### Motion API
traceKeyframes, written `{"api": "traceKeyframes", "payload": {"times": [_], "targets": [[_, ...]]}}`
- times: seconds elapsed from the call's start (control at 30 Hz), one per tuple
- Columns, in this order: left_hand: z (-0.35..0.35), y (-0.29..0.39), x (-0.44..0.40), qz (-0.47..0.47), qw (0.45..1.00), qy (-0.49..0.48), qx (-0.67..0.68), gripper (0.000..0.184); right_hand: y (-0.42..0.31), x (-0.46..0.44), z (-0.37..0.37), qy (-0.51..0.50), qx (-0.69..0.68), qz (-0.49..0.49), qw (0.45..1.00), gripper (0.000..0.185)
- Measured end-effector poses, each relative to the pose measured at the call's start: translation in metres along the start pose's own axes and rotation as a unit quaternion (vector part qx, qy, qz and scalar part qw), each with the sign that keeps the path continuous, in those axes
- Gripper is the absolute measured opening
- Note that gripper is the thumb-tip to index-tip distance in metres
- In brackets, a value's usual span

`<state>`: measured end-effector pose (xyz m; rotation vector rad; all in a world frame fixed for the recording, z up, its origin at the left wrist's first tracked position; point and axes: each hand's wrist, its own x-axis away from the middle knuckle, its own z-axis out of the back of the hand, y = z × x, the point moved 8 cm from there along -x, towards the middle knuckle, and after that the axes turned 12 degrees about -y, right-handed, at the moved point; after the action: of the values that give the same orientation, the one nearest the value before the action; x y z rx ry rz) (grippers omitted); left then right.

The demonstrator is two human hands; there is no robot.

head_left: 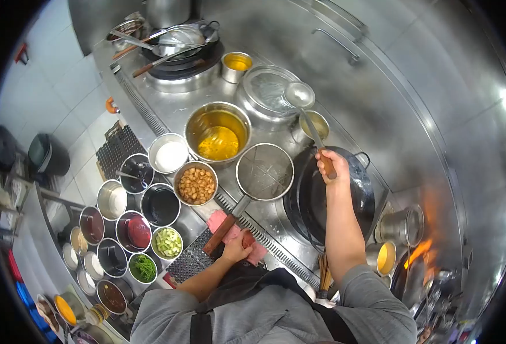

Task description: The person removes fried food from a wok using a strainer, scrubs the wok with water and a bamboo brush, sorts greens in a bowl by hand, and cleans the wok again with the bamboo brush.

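Observation:
My right hand [334, 165] is closed around the wooden handle of a ladle [316, 133]. The ladle's round bowl is over the edge of a wide pot of clear liquid [264, 89]. Below my right forearm sits a dark wok [304, 195], partly hidden by the arm. My left hand [238, 247] is closed on a pink cloth [257, 252] at the counter's front edge; a reddish-brown piece shows by its fingers. Just beside it lies the wooden handle of a round mesh strainer [264, 172], whose basket rests on the counter left of the wok.
A steel pot of yellow oil [218, 140] stands behind a bowl of browned cubes [195, 184]. Several ingredient containers, including chopped green pieces [167, 242], fill the left side. Stacked woks and ladles [181, 51] sit at the back. Flames [422, 252] rise on the right.

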<state>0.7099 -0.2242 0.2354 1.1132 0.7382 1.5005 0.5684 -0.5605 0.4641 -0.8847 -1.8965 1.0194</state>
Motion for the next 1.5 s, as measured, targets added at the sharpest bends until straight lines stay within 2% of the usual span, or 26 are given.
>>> {"api": "traceKeyframes", "payload": {"times": [0.1, 0.13, 0.2, 0.33, 0.43, 0.57, 0.7, 0.77, 0.8, 0.83, 0.87, 0.9, 0.97, 1.0, 1.03, 1.1, 1.17, 1.23, 1.27, 1.37, 1.43, 1.5], "targets": [[-0.002, -0.001, -0.002, 0.003, 1.0, -0.005, -0.025, 0.072, -0.014, 0.076, 0.005, -0.041, -0.001, 0.031, 0.999, 0.033], [-0.004, 0.001, -0.002, 0.002, 0.999, -0.024, -0.03, 0.072, -0.016, 0.102, 0.011, -0.023, -0.009, 0.032, 0.999, 0.033], [0.0, 0.005, -0.001, -0.018, 0.999, 0.009, -0.029, 0.071, -0.015, 0.156, 0.014, -0.043, -0.017, 0.028, 0.999, 0.036], [-0.005, 0.003, -0.001, -0.033, 0.999, 0.005, -0.019, 0.068, -0.001, 0.255, 0.033, 0.027, 0.008, -0.009, 1.0, 0.041], [-0.002, 0.005, -0.005, -0.063, 0.997, 0.032, -0.027, 0.068, 0.016, 0.306, 0.045, 0.047, 0.007, -0.033, 0.998, 0.038], [-0.003, 0.006, -0.007, -0.079, 0.996, 0.031, -0.031, 0.067, 0.032, 0.325, 0.058, 0.073, -0.006, -0.061, 0.995, 0.034], [-0.005, 0.001, -0.008, -0.047, 0.999, 0.009, -0.023, 0.066, 0.05, 0.291, 0.082, 0.114, 0.01, -0.033, 0.993, 0.03], [-0.005, -0.001, -0.012, -0.042, 0.999, 0.007, -0.025, 0.066, 0.058, 0.273, 0.105, 0.185, 0.041, -0.004, 0.982, 0.027], [-0.005, -0.001, -0.012, -0.04, 0.999, 0.004, -0.019, 0.067, 0.074, 0.268, 0.119, 0.184, 0.042, -0.002, 0.982, 0.027], [-0.004, -0.002, -0.012, -0.037, 0.999, 0.002, -0.012, 0.069, 0.077, 0.267, 0.143, 0.249, 0.247, 0.004, 0.937, 0.028], [-0.002, -0.003, -0.014, -0.037, 0.999, 0.008, -0.01, 0.069, 0.068, 0.269, 0.147, 0.302, 0.44, 0.012, 0.846, 0.029], [-0.003, -0.008, -0.016, -0.016, 1.0, -0.005, -0.021, 0.07, 0.058, 0.288, 0.126, 0.326, 0.521, 0.006, 0.789, 0.036], [-0.002, -0.017, -0.018, 0.006, 1.0, -0.006, -0.025, 0.071, 0.067, 0.32, 0.138, 0.353, 0.6, -0.016, 0.717, 0.041], [-0.002, -0.021, -0.019, 0.002, 1.0, -0.012, -0.023, 0.072, 0.072, 0.338, 0.142, 0.344, 0.598, -0.02, 0.723, 0.05], [-0.001, -0.023, -0.017, -0.002, 1.0, -0.018, -0.022, 0.073, 0.085, 0.357, 0.161, 0.356, 0.633, 0.012, 0.688, 0.056], [0.013, -0.013, -0.003, 0.014, 1.0, -0.008, -0.009, 0.074, 0.098, 0.394, 0.166, 0.357, 0.658, -0.011, 0.663, 0.059], [0.03, 0.001, 0.024, 0.03, 1.0, 0.0, 0.005, 0.074, 0.12, 0.425, 0.179, 0.31, 0.687, 0.037, 0.656, 0.065], [0.027, 0.004, 0.062, 0.068, 0.994, -0.05, 0.075, 0.075, 0.144, 0.463, 0.168, 0.301, 0.695, 0.0, 0.653, 0.068], [0.023, 0.004, 0.073, 0.067, 0.994, -0.044, 0.079, 0.075, 0.153, 0.472, 0.17, 0.288, 0.693, -0.049, 0.659, 0.071], [-0.001, -0.022, 0.101, 0.055, 0.997, -0.037, 0.049, 0.08, 0.17, 0.495, 0.162, 0.241, 0.694, -0.039, 0.677, 0.075], [-0.011, -0.014, 0.126, 0.058, 0.997, -0.035, 0.027, 0.082, 0.179, 0.506, 0.159, 0.21, 0.681, -0.014, 0.701, 0.078], [-0.028, -0.01, 0.147, 0.083, 0.994, -0.07, -0.008, 0.086, 0.185, 0.522, 0.154, 0.206, 0.693, -0.007, 0.691, 0.079]]}}
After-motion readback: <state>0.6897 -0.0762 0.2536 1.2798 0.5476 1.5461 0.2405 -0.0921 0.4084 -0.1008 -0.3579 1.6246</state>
